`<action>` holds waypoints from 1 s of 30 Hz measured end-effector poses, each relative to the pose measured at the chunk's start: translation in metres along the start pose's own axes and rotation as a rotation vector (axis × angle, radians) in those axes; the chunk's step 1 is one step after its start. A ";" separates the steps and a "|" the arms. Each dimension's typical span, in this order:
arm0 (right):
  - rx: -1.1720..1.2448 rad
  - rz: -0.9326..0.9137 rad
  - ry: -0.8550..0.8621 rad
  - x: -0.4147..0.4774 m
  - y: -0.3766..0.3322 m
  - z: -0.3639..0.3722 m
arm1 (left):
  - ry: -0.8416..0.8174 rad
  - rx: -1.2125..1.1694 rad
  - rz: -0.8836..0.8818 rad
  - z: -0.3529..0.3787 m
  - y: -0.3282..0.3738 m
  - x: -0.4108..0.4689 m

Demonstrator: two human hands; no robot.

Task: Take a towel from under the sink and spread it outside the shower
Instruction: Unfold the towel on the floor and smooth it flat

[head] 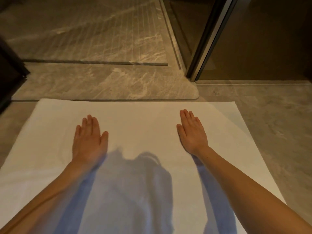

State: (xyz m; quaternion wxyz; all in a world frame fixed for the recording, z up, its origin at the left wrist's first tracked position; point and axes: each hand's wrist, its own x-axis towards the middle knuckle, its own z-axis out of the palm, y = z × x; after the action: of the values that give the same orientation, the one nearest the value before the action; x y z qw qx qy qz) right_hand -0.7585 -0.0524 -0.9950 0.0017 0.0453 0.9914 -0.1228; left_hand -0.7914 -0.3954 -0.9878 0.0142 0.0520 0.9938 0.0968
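Off to the left of the left hand [89, 139], a dark panel [8, 68] stands at the edge of the room, its foot near the far left corner of the towel [140, 115]. The left hand lies flat on the white towel, palm down, fingers straight and close together, thumb out toward the other hand. It grasps nothing and only presses on the cloth.

The towel is spread on the floor [270, 119] under both hands. It reaches well out to the left of the left hand and out past the right one. Its far edge lies just ahead of the fingertips, right beside the marble sill [101, 81]; whether the two touch I cannot tell. Further ahead of the hands, beyond the sill, is the grooved shower floor [84, 31].

Between the hands the cloth is smooth. Behind them, toward the person, a bluish shadow [135, 183] of head and arms falls across it.

The right hand [191, 132] also rests flat, palm down, fingers straight and together, released and holding nothing. Both forearms are bare.

Ahead and to the right of the right hand, a metal door frame [207, 39] comes down by the sill's rounded corner, with dark glass [261, 39] to its right. Right of that hand, past the towel's edge, is bare grey stone.
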 end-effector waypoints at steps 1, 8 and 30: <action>-0.002 -0.004 0.000 0.000 0.000 0.000 | 0.030 0.007 0.061 0.001 0.020 0.002; -0.044 0.011 -0.017 0.001 -0.004 -0.004 | -0.065 0.001 0.642 0.019 0.196 0.045; 0.053 0.101 0.010 -0.068 -0.012 -0.038 | -0.067 0.045 0.548 0.013 0.206 -0.100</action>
State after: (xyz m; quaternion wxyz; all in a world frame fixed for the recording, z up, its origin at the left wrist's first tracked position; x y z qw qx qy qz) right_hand -0.6920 -0.0609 -0.9540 0.0016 0.0961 0.9842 -0.1486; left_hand -0.6703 -0.2020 -0.9590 0.0191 0.3224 0.9436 0.0732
